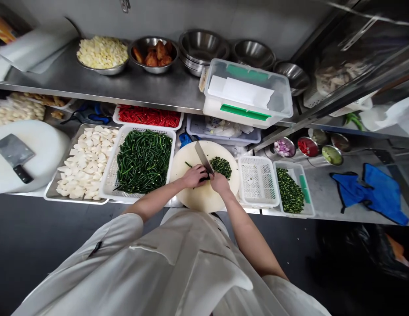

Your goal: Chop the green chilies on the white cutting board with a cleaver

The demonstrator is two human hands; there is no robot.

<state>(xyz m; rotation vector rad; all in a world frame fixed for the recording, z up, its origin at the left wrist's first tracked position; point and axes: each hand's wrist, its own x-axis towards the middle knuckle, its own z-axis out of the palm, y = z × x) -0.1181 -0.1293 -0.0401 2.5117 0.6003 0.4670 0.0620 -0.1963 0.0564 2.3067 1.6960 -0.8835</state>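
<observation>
A round white cutting board (191, 202) lies in front of me. My right hand (220, 183) is closed round the handle of a kitchen knife (203, 156), whose broad blade points away and to the left. Beside the blade, the curled fingers of my left hand (195, 176) press on dark green chili peppers, mostly hidden under them. Right of the blade sits a heap of chopped green chili (221, 167). A single chili piece (188, 164) lies at the board's left. Whole green chilies fill a white basket (173, 151) left of the board.
Right of the board stand a white perforated basket (258, 181) and a tub of chopped green chili (290, 191). Peeled garlic (87, 162) fills a tray on the left. A cleaver (15, 153) rests on another board. Overhead runs a steel shelf (178, 94) with bowls.
</observation>
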